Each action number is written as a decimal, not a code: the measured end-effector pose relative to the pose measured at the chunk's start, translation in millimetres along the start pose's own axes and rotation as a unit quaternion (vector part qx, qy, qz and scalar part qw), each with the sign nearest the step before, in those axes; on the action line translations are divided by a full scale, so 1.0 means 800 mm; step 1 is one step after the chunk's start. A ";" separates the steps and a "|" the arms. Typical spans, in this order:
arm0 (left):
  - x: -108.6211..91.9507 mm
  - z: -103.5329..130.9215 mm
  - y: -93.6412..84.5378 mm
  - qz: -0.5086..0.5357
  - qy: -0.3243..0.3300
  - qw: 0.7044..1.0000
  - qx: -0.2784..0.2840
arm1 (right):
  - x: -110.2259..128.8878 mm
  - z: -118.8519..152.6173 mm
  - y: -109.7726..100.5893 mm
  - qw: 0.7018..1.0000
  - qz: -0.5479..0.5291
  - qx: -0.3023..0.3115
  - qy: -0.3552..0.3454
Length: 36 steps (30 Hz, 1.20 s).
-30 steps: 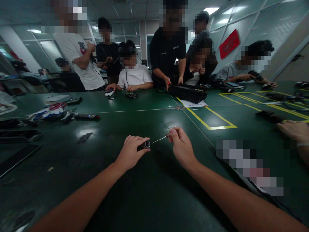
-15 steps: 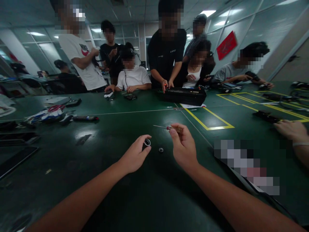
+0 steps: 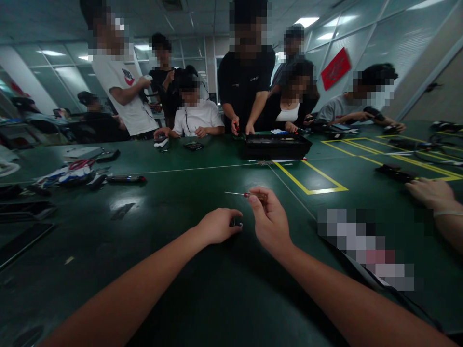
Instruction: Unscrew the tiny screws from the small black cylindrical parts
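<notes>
My right hand (image 3: 272, 214) grips a small screwdriver (image 3: 257, 196) by its amber handle. Its red collar and thin metal shaft point left, above the table. To the left and slightly lower, my left hand (image 3: 219, 225) curls at the green tabletop (image 3: 188, 289), thumb and fingers around a small round dark part (image 3: 237, 223) with a silvery edge. My fingers cover much of that part. The dark cylinder with a pale ring is not visible now; whether it is still in my left palm, I cannot tell.
Across the table, a person works at a long black case (image 3: 277, 147). Gloves and tools (image 3: 72, 174) lie at left, near a black pen-shaped tool (image 3: 126, 179). Yellow tape (image 3: 327, 189) marks the table. Another person's hand (image 3: 430, 193) touches a black device (image 3: 395, 172) at right.
My left hand has moved right, over where the small round part lay, and the cylinder's ring has gone from view. My right hand still holds the screwdriver, slightly further left.
</notes>
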<state>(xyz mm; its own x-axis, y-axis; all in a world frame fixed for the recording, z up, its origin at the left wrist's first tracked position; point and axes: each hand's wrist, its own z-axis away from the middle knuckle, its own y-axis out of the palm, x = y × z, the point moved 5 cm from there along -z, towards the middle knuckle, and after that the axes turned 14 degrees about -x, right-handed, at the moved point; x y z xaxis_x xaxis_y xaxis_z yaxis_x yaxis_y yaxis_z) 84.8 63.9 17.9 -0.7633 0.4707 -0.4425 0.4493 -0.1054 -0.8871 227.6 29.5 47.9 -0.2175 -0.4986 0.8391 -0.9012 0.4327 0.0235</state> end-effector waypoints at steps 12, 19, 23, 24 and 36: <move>0.013 0.002 -0.008 0.058 -0.003 0.998 -0.034 | 0.000 -0.001 0.001 1.000 0.008 0.007 0.016; 0.082 0.018 -0.051 0.381 -0.215 0.893 -0.108 | -0.003 -0.001 0.002 1.000 0.004 0.013 0.028; 0.120 0.042 -0.089 0.553 -0.266 0.770 -0.174 | -0.005 0.000 0.002 0.999 0.008 0.019 0.037; 0.129 0.050 -0.097 0.573 -0.275 0.749 -0.188 | -0.005 0.000 0.002 0.999 0.007 0.021 0.038; 0.189 0.161 -0.176 0.478 -0.388 0.687 -0.387 | -0.010 0.000 0.007 0.998 0.011 0.039 0.042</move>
<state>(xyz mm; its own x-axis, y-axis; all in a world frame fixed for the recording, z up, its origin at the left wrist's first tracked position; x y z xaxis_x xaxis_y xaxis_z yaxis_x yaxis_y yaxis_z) -154.2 37.2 59.1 0.1696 -0.1291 -0.9770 0.8006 0.5962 0.0602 224.6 35.9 41.0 -0.2083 -0.4227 0.8820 -0.9240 0.3808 -0.0357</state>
